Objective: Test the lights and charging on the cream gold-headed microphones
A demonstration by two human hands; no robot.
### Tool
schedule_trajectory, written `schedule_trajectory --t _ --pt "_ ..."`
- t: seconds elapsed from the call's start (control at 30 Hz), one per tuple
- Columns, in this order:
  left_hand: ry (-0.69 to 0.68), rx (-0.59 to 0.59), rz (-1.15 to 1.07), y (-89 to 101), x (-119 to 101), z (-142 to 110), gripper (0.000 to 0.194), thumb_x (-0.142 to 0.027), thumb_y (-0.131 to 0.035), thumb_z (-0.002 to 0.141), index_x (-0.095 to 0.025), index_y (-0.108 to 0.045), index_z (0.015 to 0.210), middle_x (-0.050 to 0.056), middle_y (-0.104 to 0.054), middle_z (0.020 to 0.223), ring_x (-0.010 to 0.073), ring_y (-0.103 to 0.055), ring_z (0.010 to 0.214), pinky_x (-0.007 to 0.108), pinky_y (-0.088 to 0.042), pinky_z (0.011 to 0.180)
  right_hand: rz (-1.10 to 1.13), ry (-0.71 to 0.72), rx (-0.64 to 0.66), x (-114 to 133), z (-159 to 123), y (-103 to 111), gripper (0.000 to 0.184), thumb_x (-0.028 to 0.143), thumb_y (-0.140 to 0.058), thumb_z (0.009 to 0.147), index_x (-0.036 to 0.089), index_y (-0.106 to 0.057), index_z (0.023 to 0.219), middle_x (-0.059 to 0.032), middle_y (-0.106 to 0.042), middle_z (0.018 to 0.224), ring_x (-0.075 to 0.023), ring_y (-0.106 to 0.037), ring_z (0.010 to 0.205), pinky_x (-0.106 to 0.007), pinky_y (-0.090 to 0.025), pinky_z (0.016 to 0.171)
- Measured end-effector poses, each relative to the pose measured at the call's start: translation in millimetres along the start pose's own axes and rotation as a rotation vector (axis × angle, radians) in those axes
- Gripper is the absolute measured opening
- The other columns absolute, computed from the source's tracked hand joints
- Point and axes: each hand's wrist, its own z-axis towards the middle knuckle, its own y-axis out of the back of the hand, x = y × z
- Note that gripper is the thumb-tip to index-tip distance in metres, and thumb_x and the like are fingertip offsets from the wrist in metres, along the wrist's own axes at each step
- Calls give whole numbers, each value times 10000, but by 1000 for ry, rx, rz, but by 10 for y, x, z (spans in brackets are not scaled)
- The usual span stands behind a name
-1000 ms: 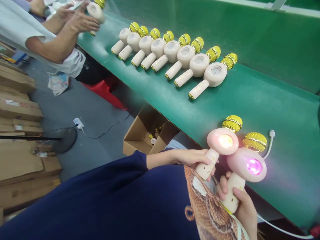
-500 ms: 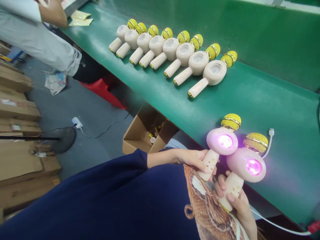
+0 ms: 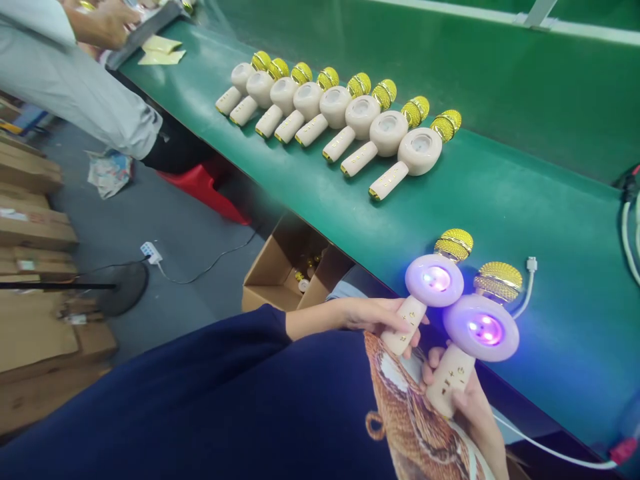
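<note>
My left hand [image 3: 377, 319] is wrapped round the handle of a cream microphone [image 3: 434, 281] with a gold mesh head. Its round middle glows violet and white. In my right hand [image 3: 473, 407] is a second microphone [image 3: 481, 328] of the same kind, its thumb low on the handle and its ring lit pink and blue. The two lit microphones are side by side over the front edge of the green bench, tilted away from me. Farther back, several unlit microphones [image 3: 390, 133] lie in a slanted row on the bench [image 3: 500, 200].
A white cable [image 3: 531, 267] with a bare plug lies beyond the right microphone. Below the bench edge, an open cardboard box [image 3: 270, 270] holds more microphones. A co-worker's arm [image 3: 100, 27] reaches over a grey tray at the far left, near a red stool [image 3: 205, 193].
The lights in both held microphones have turned from pink to violet and blue. Both hands keep their hold and appear slightly farther left. The co-worker's hand has moved over the tray.
</note>
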Motion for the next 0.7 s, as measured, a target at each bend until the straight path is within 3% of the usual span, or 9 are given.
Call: schedule_trajectory --t 0.1,0.33,0.57,0.63,0.7 --pt "-7 -105 -13 -41 -15 -21 445 -507 -689 754 -173 -539 1007 0 -618 734 163 -653 683 331 -518 689 14 -25 -16 -23 88 40 432 477 -676 716 332 -514 1089 2 -584 800 -158 -536 604 -269 -473 526" --pt "-39 -186 -31 -90 -11 8 429 -379 -769 680 -146 -581 987 29 -652 803 154 -645 695 338 -526 706 -86 -22 -67 11 111 49 503 508 -678 729 281 -499 1141 -23 -651 845 -179 -608 690 -312 -541 645" --pt "-49 -270 10 -153 -77 -20 380 -376 -675 752 -180 -497 1024 -1 -618 677 136 -600 564 274 -478 568 -69 7 -46 5 114 -6 451 447 -669 737 277 -511 1124 -38 -625 868 -174 -592 650 -272 -490 519" --pt "-67 -315 11 -189 -89 -22 335 -409 -645 789 -190 -478 980 -19 -595 650 110 -566 521 248 -450 543 7 12 -28 60 109 -20 404 419 -649 739 283 -523 1098 -22 -593 820 -163 -575 608 -265 -470 491" --pt "-94 -287 -54 -223 -113 -5 351 -462 -644 791 -196 -482 954 -37 -566 640 84 -523 485 232 -430 517 138 16 17 157 115 -35 352 438 -603 734 274 -543 1039 11 -518 693 -126 -493 475 -245 -425 419"
